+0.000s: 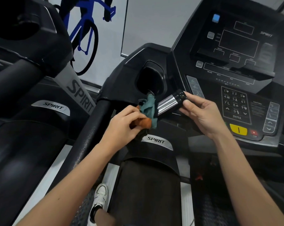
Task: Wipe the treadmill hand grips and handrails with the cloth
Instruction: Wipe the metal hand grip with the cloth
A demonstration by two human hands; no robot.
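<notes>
**Head view: cloth at base of chrome grip, both hands engaged**

Head camera, looking down and forward.

Two treadmills were in view: the near treadmill at centre and right, and a second treadmill at left. Four "SPIRIT" marks were counted: one badge on each motor cover, one on the second machine's upright, one on the console.

Two hands were visible, both bare.
- Left hand: fingers curled, gripping one cloth, teal with an orange part. The cloth was bunched against the lower end of the hand grip and reached up to the lip of the cup holder.
- Right hand: thumb and fingertips pinched the black end cap of the same hand grip, palm turned toward the camera.

One hand grip was seen: a chrome cylinder, tilted, rising to the right, with the cloth at its low end and the right hand at its high end. One black handrail of the near machine ran down and left from the console housing, just beside the left wrist; contact could not be told.

The console carried one number keypad, one yellow button and one red button beside it, both below the right hand.

One white shoe stood on the floor beside the near motor cover. One blue bicycle graphic was on the wall behind.
</notes>
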